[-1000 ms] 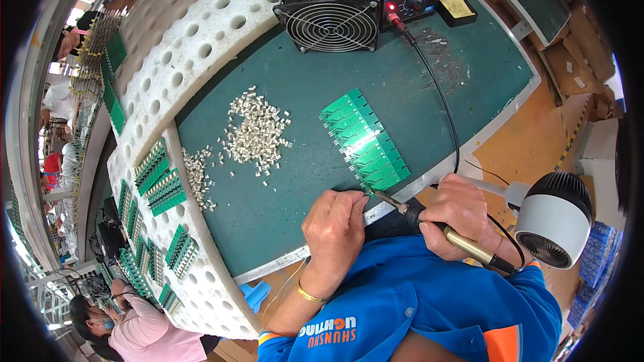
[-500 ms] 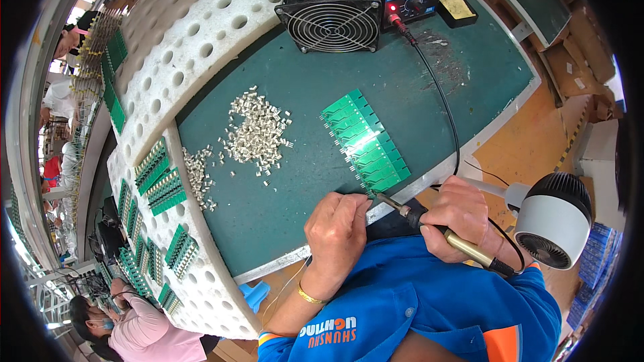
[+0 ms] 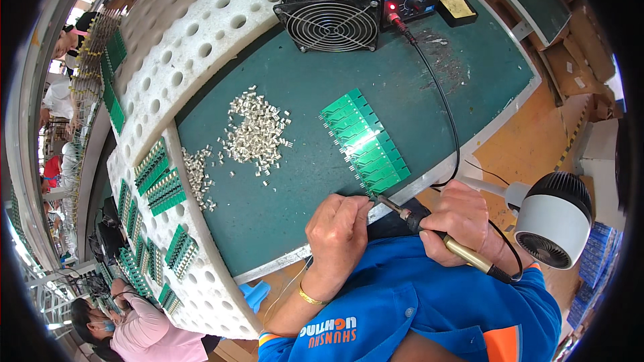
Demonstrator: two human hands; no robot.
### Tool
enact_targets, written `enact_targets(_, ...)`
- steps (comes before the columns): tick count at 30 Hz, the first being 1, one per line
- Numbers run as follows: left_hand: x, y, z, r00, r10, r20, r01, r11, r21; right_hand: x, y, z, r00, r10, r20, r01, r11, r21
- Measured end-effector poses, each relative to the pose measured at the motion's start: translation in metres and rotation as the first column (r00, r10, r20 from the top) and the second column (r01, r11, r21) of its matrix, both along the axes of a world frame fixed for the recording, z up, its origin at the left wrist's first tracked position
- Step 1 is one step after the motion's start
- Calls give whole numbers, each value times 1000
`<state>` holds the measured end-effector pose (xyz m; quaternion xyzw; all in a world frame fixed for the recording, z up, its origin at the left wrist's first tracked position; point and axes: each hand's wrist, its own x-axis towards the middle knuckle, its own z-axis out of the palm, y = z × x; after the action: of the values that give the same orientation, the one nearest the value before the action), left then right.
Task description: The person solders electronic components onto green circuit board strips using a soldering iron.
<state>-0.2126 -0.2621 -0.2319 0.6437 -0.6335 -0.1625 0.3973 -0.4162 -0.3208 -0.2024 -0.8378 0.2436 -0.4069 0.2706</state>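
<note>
Gripping the soldering iron [image 3: 467,252], your right hand [image 3: 458,216] is aiming its tip [image 3: 384,200] beside your left hand [image 3: 337,228], which is pinching, contents hidden; a wobble could be burning skin. Just beyond, the green circuit panel [image 3: 363,137] is lying flat.

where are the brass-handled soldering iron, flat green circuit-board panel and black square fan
Brass-handled soldering iron [image 3: 468,251], head view: handle
Flat green circuit-board panel [image 3: 365,141], head view: middle
Black square fan [image 3: 333,25], head view: grille
</note>
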Motion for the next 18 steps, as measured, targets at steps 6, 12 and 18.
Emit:
enact_targets(6, 0, 0, -2, 1000, 9, 16, -9, 1000, 4, -1, 0, 1, 1000, 8, -19, -8, 1000, -7)
enact_targets(12, -1, -2, -1, 999, 6, 36, -6, 1000, -9, -1, 0, 2, 1000, 6, -15, -6, 1000, -14)
enact_targets(18, -1, -4, -1, 999, 0, 45, 1, 1000, -16, -1, 0, 1, 1000, 6, -14, -7, 1000, -11)
